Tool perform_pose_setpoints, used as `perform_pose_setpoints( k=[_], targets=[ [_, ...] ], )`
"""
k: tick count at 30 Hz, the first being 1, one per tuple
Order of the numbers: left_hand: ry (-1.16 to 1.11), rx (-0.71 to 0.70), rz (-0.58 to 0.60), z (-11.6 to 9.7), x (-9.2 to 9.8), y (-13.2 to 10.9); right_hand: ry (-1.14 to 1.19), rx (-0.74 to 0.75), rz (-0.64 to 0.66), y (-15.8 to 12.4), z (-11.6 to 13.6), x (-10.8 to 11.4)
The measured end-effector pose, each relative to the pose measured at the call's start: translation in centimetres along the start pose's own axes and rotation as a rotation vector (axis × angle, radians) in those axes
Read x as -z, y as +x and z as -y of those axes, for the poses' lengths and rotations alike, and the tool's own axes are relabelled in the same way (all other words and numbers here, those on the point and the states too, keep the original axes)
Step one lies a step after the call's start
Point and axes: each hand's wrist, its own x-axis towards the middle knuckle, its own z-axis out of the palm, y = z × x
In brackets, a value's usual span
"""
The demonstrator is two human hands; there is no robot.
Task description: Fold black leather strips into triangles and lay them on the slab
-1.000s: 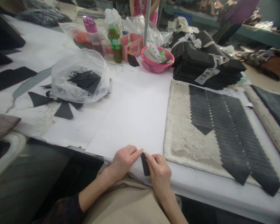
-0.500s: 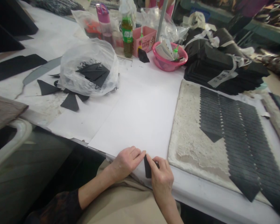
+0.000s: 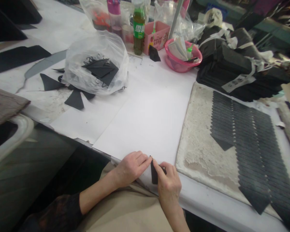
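At the table's near edge both hands meet on a small black flat piece, perhaps leather or fabric. My left hand has its fingers pressed together, with the fingertips at the piece's upper corner. My right hand is closed on the piece, thumb and forefinger along its top. Part of the piece is hidden under the right fingers. To the right, overlapping rows of black pointed pieces lie on a pale worn board.
A clear plastic bag holds black pieces, with loose black triangles beside it. Further back stand a green-labelled bottle, a pink box and a pink basin. Tied black stacks sit at the back right.
The camera view has shifted slightly, so the table things appear a little further right. Both hands stay on the black piece with almost the same grip.
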Motion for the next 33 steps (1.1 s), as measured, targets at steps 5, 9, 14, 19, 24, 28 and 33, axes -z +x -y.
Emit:
perform_pose_setpoints(
  k=[5, 9, 14, 19, 24, 28, 33],
  targets=[
    [-0.013, 0.010, 0.008, 0.02, -0.10, -0.01, -0.001, -0.005, 0.008, -0.03, -0.04, -0.04],
    [-0.007, 0.013, 0.004, -0.02, -0.20, 0.00, -0.003, -0.001, 0.001, 0.15, 0.04, 0.07],
    [0.022, 0.019, 0.006, -0.10, -0.06, 0.15, -0.003, 0.010, -0.006, 0.19, 0.16, 0.27],
    [0.035, 0.022, 0.017, -0.10, -0.03, 0.19, -0.004, 0.002, 0.014, 0.07, 0.10, 0.07],
    [0.015, 0.033, 0.019, -0.08, -0.13, 0.12, -0.019, 0.003, 0.016, 0.06, 0.03, -0.13],
    [0.017, 0.036, 0.018, -0.10, -0.07, 0.17, -0.021, 0.004, 0.021, -0.05, 0.00, -0.18],
    [0.033, 0.034, 0.029, -0.18, 0.00, 0.32, -0.019, -0.003, 0.037, -0.15, -0.08, -0.22]
  ],
)
